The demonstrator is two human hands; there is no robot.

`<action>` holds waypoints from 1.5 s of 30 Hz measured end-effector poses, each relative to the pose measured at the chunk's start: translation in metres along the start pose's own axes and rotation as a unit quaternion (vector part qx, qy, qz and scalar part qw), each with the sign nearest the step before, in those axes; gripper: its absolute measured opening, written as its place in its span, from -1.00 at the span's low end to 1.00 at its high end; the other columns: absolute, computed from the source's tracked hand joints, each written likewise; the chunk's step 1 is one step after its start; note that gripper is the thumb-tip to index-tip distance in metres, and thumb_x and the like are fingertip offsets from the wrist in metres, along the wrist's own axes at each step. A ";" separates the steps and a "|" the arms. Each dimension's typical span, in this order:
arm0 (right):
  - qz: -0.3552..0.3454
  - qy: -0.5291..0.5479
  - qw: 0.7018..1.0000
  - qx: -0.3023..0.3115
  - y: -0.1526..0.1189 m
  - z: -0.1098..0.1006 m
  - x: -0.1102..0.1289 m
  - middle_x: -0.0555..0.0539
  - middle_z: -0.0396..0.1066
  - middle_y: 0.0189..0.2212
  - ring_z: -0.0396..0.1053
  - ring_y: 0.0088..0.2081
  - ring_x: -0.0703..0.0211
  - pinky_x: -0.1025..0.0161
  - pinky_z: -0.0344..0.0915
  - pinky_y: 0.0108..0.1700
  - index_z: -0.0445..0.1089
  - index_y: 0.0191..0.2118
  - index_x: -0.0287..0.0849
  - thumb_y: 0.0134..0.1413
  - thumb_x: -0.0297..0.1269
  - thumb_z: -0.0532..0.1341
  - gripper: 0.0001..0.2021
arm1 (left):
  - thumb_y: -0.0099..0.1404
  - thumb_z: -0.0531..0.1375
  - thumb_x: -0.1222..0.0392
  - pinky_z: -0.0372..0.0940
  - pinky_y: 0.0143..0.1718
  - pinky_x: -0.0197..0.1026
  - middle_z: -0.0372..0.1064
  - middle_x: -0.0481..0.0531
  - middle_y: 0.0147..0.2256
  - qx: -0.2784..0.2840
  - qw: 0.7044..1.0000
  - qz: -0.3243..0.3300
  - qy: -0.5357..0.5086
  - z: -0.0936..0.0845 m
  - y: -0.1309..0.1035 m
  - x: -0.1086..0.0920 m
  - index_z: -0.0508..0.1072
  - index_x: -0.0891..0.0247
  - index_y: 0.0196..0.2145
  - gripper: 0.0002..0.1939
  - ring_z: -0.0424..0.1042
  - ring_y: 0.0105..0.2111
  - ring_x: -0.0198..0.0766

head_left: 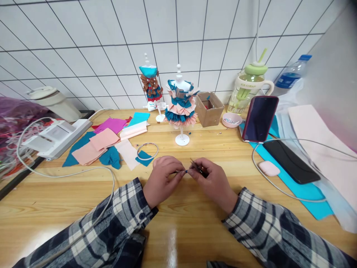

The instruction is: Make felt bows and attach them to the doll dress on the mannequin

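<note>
I'd steady the small blue piece with light, close pinches and keep the dark tool angled off it. Left hand: grip nearly closed, thumb and finger pinching the piece. Piece sits between both hands, over the table. Right hand: fingertips at its other end, grip closed round the tool.

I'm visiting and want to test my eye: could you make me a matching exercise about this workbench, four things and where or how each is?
1. Right hand
2. Silver ring
3. Black phone
4. Water bottle

A. Lies over part of a dark blue scrap
B. Has a blue cap
C. Holds a dark tool
D. Lies flat, partly over a turquoise sheet

Pairs: 1-C, 2-A, 3-D, 4-B
</note>
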State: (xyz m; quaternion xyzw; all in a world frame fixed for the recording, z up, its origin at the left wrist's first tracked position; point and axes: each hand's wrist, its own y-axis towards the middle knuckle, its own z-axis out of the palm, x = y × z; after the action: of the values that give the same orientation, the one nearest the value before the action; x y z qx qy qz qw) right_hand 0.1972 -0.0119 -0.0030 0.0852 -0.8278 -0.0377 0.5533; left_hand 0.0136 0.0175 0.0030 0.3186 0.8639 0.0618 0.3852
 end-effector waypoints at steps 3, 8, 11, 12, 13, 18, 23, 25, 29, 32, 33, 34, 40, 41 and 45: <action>0.002 -0.011 1.000 0.006 -0.001 -0.001 0.000 0.01 0.34 -0.47 0.25 -0.45 0.27 0.32 0.15 -0.39 0.31 -0.28 -0.15 0.26 -0.07 -0.03 -0.70 | 0.29 0.13 0.15 0.22 -0.14 -0.19 0.42 0.04 -0.32 -0.056 0.991 -0.084 -0.089 0.001 0.001 0.004 0.44 0.26 -0.35 -0.85 0.37 -0.25 -0.25; 0.007 -0.047 0.994 0.095 -0.004 0.008 -0.002 0.05 0.33 -0.54 0.27 -0.48 0.25 0.30 0.12 -0.39 0.20 -0.30 -0.11 0.31 -0.06 -0.15 -0.68 | 0.29 0.13 0.09 0.25 -0.17 -0.25 0.44 0.01 -0.33 -0.062 0.958 -0.189 -0.206 0.005 0.000 0.004 0.46 0.26 -0.32 -0.80 0.40 -0.28 -0.28; 0.026 -0.031 0.991 0.131 -0.006 0.012 -0.002 0.07 0.39 -0.55 0.33 -0.47 0.25 0.29 0.15 -0.33 0.17 -0.30 -0.09 0.33 -0.05 -0.19 -0.67 | 0.28 0.14 0.08 0.25 -0.18 -0.27 0.45 -0.01 -0.35 -0.052 0.954 -0.192 -0.227 0.008 -0.001 0.002 0.46 0.26 -0.34 -0.80 0.40 -0.29 -0.29; 0.029 -0.028 0.990 0.134 -0.007 0.012 -0.001 0.07 0.41 -0.53 0.35 -0.45 0.24 0.28 0.16 -0.31 0.16 -0.29 -0.09 0.33 -0.05 -0.20 -0.67 | 0.28 0.14 0.08 0.25 -0.18 -0.27 0.44 -0.02 -0.36 -0.051 0.953 -0.191 -0.229 0.008 -0.001 0.001 0.46 0.26 -0.35 -0.80 0.40 -0.30 -0.29; 0.030 -0.028 0.990 0.134 -0.007 0.012 -0.001 0.07 0.43 -0.52 0.37 -0.43 0.24 0.28 0.17 -0.29 0.16 -0.30 -0.08 0.33 -0.05 -0.20 -0.67 | 0.28 0.14 0.08 0.25 -0.18 -0.27 0.44 -0.02 -0.36 -0.050 0.953 -0.191 -0.231 0.008 -0.001 0.001 0.46 0.26 -0.35 -0.80 0.40 -0.30 -0.29; 0.022 -0.041 0.990 0.133 -0.007 0.010 0.001 0.05 0.46 -0.46 0.39 -0.37 0.23 0.27 0.17 -0.26 0.16 -0.29 -0.08 0.33 -0.05 -0.20 -0.67 | 0.28 0.13 0.09 0.26 -0.20 -0.28 0.45 -0.02 -0.36 -0.029 0.960 -0.186 -0.208 0.009 -0.001 -0.001 0.45 0.26 -0.34 -0.81 0.40 -0.31 -0.29; 0.024 -0.056 0.990 0.130 -0.007 0.010 0.001 0.07 0.38 -0.55 0.33 -0.47 0.26 0.30 0.15 -0.34 0.15 -0.33 -0.10 0.33 -0.05 -0.21 -0.65 | 0.26 0.14 0.11 0.26 -0.20 -0.27 0.46 0.00 -0.36 -0.007 0.969 -0.174 -0.176 0.011 -0.001 -0.001 0.46 0.28 -0.33 -0.81 0.41 -0.31 -0.28; 0.025 -0.065 0.990 0.119 -0.007 0.011 0.000 0.08 0.31 -0.60 0.29 -0.52 0.26 0.31 0.12 -0.39 0.15 -0.36 -0.10 0.33 -0.05 -0.21 -0.64 | 0.26 0.13 0.12 0.27 -0.19 -0.27 0.46 0.00 -0.35 -0.005 0.969 -0.170 -0.178 0.011 -0.001 -0.002 0.46 0.28 -0.33 -0.81 0.41 -0.30 -0.28; 0.014 -0.077 0.993 0.091 -0.007 0.012 -0.002 0.06 0.27 -0.58 0.24 -0.53 0.25 0.31 0.07 -0.44 0.16 -0.38 -0.11 0.33 -0.04 -0.22 -0.61 | 0.28 0.12 0.12 0.28 -0.17 -0.25 0.47 0.02 -0.33 0.002 0.968 -0.167 -0.190 0.012 -0.001 -0.002 0.46 0.28 -0.31 -0.80 0.42 -0.28 -0.26; 0.012 -0.073 0.994 0.086 -0.007 0.013 -0.003 0.05 0.26 -0.58 0.22 -0.52 0.25 0.30 0.05 -0.44 0.17 -0.39 -0.11 0.33 -0.05 -0.22 -0.61 | 0.28 0.11 0.10 0.29 -0.16 -0.23 0.47 0.02 -0.33 0.001 0.963 -0.174 -0.204 0.014 -0.001 -0.003 0.45 0.28 -0.32 -0.79 0.42 -0.28 -0.25; 0.011 -0.075 0.994 0.083 -0.006 0.013 -0.004 0.05 0.26 -0.57 0.21 -0.52 0.25 0.30 0.05 -0.44 0.17 -0.40 -0.11 0.33 -0.05 -0.22 -0.61 | 0.28 0.11 0.10 0.29 -0.17 -0.23 0.46 0.02 -0.34 0.000 0.961 -0.177 -0.210 0.015 -0.001 -0.003 0.45 0.28 -0.33 -0.79 0.42 -0.29 -0.25; 0.011 -0.076 0.994 0.081 -0.006 0.013 -0.004 0.05 0.26 -0.56 0.21 -0.52 0.25 0.30 0.04 -0.44 0.17 -0.40 -0.11 0.33 -0.06 -0.22 -0.61 | 0.28 0.11 0.10 0.29 -0.18 -0.23 0.46 0.02 -0.35 0.000 0.960 -0.180 -0.216 0.015 0.000 -0.003 0.45 0.28 -0.34 -0.79 0.42 -0.29 -0.25; 0.021 -0.088 0.991 0.095 -0.004 0.013 -0.008 0.03 0.27 -0.53 0.20 -0.49 0.23 0.28 0.03 -0.42 0.18 -0.39 -0.11 0.31 -0.04 -0.19 -0.62 | 0.27 0.12 0.11 0.28 -0.23 -0.26 0.44 -0.01 -0.39 0.004 0.953 -0.192 -0.236 0.019 -0.003 -0.002 0.44 0.28 -0.37 -0.80 0.40 -0.34 -0.28; 0.022 -0.091 0.991 0.098 -0.005 0.013 -0.008 0.04 0.26 -0.54 0.19 -0.49 0.23 0.28 0.03 -0.43 0.18 -0.39 -0.11 0.31 -0.05 -0.18 -0.62 | 0.27 0.12 0.11 0.28 -0.24 -0.26 0.43 -0.01 -0.39 0.003 0.952 -0.193 -0.239 0.019 -0.004 -0.002 0.44 0.28 -0.37 -0.80 0.39 -0.34 -0.28; 0.018 -0.074 0.991 0.106 -0.006 0.011 -0.007 0.04 0.24 -0.53 0.18 -0.47 0.23 0.27 0.06 -0.40 0.17 -0.40 -0.11 0.31 -0.04 -0.18 -0.62 | 0.27 0.12 0.10 0.28 -0.23 -0.25 0.43 -0.01 -0.39 -0.003 0.948 -0.192 -0.255 0.020 -0.005 -0.001 0.43 0.28 -0.37 -0.80 0.39 -0.33 -0.28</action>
State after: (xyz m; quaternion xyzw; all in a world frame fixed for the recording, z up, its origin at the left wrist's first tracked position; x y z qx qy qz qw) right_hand 0.1901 -0.0170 -0.0152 0.1252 -0.8673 0.0540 0.4787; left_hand 0.0257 0.0096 -0.0119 0.1505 0.7813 -0.0945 0.5983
